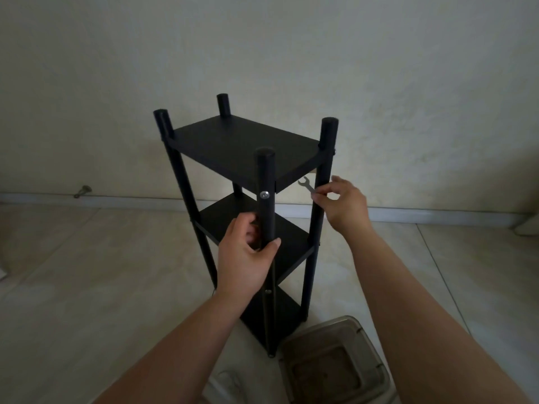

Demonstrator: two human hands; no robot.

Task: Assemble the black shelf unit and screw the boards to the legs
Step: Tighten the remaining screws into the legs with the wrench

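Left hand (245, 258) fingers (248, 225) curl around the near round matte-black leg (266, 199), below its one silver screw (265, 195). Right hand (347, 205) pinches a small flat metal wrench (306, 186) near the right leg (319, 217). The shelf unit (248, 150), four legs and three flat boards, stands upright on the tiled floor (102, 272); a clear plastic container (335, 363) sits nearer.

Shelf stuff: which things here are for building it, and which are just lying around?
For the job:
- black shelf unit, standing upright
- near leg, gripped by the left hand
- silver screw in that leg
- small wrench, pinched by the right hand

Just lying about:
- clear plastic box on the floor
- small object by the wall, too dim to name
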